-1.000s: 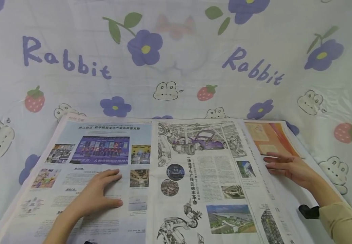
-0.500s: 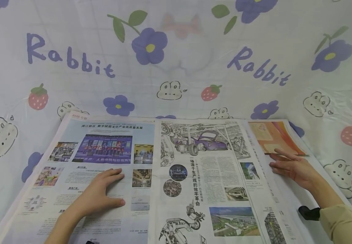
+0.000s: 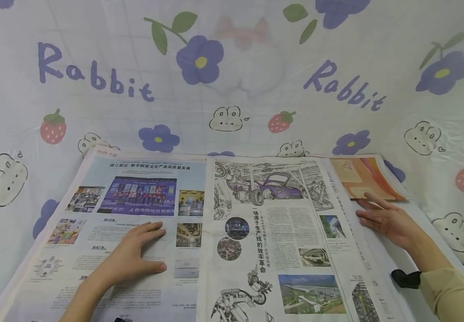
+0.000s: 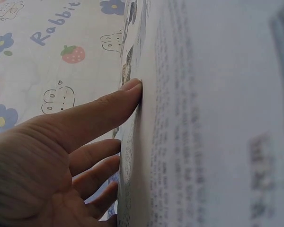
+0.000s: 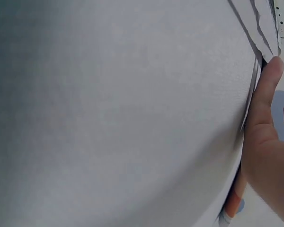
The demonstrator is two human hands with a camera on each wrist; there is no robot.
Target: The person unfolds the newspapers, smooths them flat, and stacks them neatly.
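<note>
A newspaper [image 3: 280, 241] lies spread open, printed with colour photos and line drawings of a car and machinery. My left hand [image 3: 129, 257] rests on its left page, fingers spread and relaxed, with the thumb apart. In the left wrist view the thumb and fingers of that left hand [image 4: 71, 137] touch the printed sheet. At the paper's right edge is my right hand [image 3: 390, 223], its fingers extended over a white sheet just below an orange printed sheet [image 3: 370, 179]. In the right wrist view the right hand's [image 5: 265, 137] thumb tip is right at the stacked paper edges.
A white plastic cloth [image 3: 248, 89] with flowers, strawberries, rabbits and the word Rabbit covers the wall and the surface around the paper. A small black object [image 3: 406, 279] sits by the right sleeve [image 3: 453, 290].
The head view has shifted slightly, so the paper and cloth appear a little further right. Both hands keep nearly the same pose and place on the paper.
</note>
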